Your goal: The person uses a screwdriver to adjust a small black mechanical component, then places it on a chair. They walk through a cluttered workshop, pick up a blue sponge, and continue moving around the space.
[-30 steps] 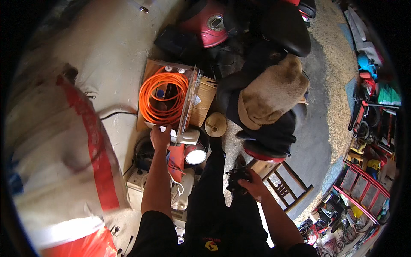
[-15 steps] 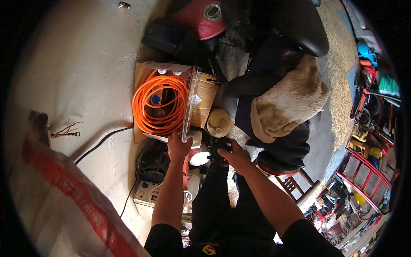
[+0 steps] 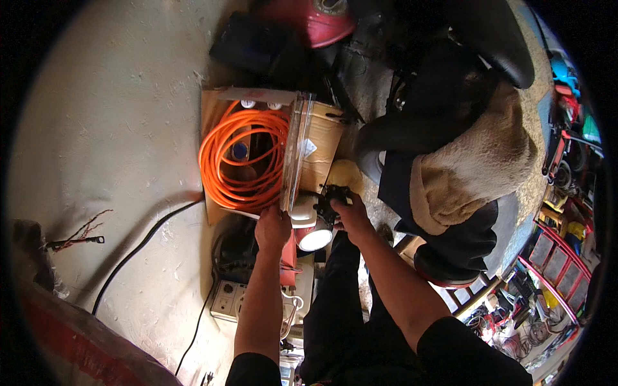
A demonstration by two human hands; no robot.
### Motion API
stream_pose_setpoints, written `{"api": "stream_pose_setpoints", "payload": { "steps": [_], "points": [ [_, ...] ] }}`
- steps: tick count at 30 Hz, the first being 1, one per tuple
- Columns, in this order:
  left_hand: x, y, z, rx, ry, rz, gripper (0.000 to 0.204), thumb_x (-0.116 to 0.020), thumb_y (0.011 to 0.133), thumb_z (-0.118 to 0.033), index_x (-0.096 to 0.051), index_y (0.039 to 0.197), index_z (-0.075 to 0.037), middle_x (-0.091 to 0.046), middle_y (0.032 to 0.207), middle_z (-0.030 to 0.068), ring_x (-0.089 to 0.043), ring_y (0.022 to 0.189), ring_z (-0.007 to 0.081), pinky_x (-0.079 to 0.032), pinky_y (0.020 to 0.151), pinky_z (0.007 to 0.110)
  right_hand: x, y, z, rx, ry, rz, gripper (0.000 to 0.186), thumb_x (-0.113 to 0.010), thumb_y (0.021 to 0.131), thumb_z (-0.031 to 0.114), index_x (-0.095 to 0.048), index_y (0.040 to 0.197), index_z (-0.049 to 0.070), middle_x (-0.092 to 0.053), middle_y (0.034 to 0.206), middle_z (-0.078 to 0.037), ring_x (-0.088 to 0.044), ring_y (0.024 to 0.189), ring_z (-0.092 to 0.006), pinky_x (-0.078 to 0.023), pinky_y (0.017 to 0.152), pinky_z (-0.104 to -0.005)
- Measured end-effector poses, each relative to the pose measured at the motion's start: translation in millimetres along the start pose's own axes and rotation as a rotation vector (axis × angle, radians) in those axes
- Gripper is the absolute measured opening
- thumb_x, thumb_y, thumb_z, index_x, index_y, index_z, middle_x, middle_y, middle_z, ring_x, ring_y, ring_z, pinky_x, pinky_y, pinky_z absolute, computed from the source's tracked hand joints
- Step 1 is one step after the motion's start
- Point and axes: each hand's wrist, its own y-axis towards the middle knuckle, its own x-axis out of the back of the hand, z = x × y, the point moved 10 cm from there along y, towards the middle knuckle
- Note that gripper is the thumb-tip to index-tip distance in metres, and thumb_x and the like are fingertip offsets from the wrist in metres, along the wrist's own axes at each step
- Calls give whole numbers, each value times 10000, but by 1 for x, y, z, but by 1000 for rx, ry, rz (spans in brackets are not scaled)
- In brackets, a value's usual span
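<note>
My right hand (image 3: pixel 351 217) is closed on a dark, carburetor-like metal part (image 3: pixel 335 197), its thumb across the near side. The part is beside a red and white lamp (image 3: pixel 301 222) whose round face (image 3: pixel 315 240) shines white. At the near edge of an open cardboard box (image 3: pixel 318 145), my left hand (image 3: pixel 273 229) has its fingers curled in against the rim. What those fingers grip, if anything, is hidden. A coil of orange hose (image 3: pixel 212 164) lies on top of the box, with a clear plastic strip (image 3: pixel 297 151) along its right side.
A yellowish round container (image 3: pixel 346 174) stands behind the part. To the right, a tan towel (image 3: pixel 473 167) drapes over dark cloth near a black seat (image 3: pixel 496 38). A power-socket unit (image 3: pixel 226 299) and black cable (image 3: pixel 145 235) are at the left. Tools and a red rack (image 3: pixel 563 257) fill the far right.
The view has shifted a little. My right hand has brought the dark part closer to the lamp and box. My left hand's fingers have curled tighter at the box edge.
</note>
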Motion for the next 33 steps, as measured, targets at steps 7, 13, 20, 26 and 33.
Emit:
{"api": "stream_pose_setpoints", "payload": {
  "steps": [7,13,20,26,33],
  "points": [
    [13,7,3,-105,-76,-34,234,-588,882,-243,-646,975,-36,-664,860,224,-646,840,418,-510,710,482,-5,1,-9,-19,-88,0,569,-731,837,258,-448,1307,109,-618,997,-80,-577,726,-176,-526,572,-346],
    [5,5,8,-156,-167,-78,215,-587,861,-201,-638,981,-30,-664,858,218,-651,841,403,-513,718,459,-8,18,-21,-11,-68,-54,544,-734,829,195,-451,1277,68,-614,923,-82,-564,632,-143,-483,479,-301],
    [19,-37,-1,-165,-230,-324,436,-644,825,-154,-547,1226,-14,-567,1144,223,-565,1045,417,-466,880,477,-22,34,-20,84,-41,-64,511,-740,818,177,-475,1233,40,-601,796,-68,-538,536,-121,-448,412,-267],
    [-29,-120,39,197,-730,-307,395,-682,822,-102,-526,1164,22,-583,1072,163,-614,924,268,-516,792,385,-26,9,-42,-25,-214,94,513,-736,814,203,-494,1243,61,-630,855,-64,-581,639,-141,-483,467,-281],
    [-129,-167,42,627,-1322,205,551,-660,866,-262,-436,1332,-72,-554,1221,95,-556,1076,221,-508,817,432,-23,-30,-106,139,-519,427,630,-794,724,214,-530,1264,22,-674,1063,-149,-658,968,-253,-535,826,-356]
  ]
}}
